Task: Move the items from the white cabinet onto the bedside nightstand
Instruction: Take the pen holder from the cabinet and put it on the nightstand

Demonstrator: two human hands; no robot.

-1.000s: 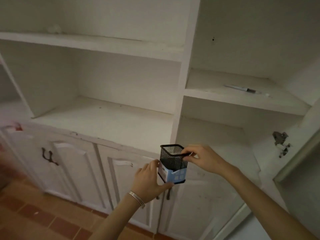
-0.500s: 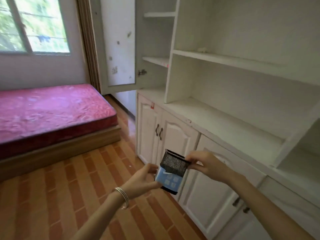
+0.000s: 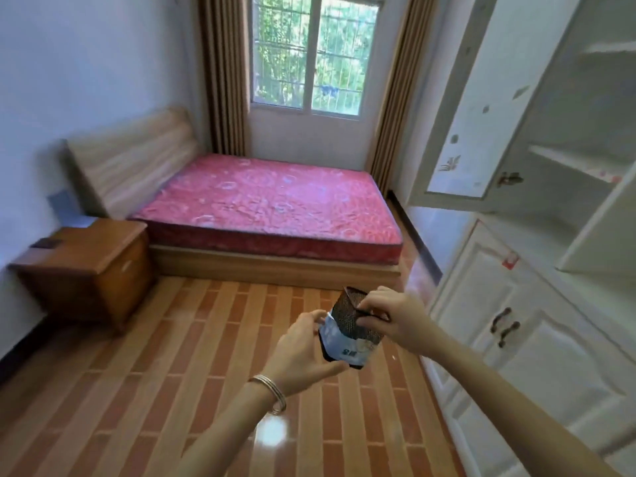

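Now that the view has swung off the white cabinet (image 3: 550, 339), at right, the red bed (image 3: 268, 201) and the wooden nightstand (image 3: 86, 266) beside it appear, well apart from the carried item. The carry looks underway: the black mesh pen holder (image 3: 351, 325) (blue label low down) hangs mid-air, left hand (image 3: 303, 349) cupping its side, right hand (image 3: 395, 318) pinching its rim.

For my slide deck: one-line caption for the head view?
Left hand and right hand hold a black mesh pen holder above the tiled floor, wooden nightstand ahead beside the bed.
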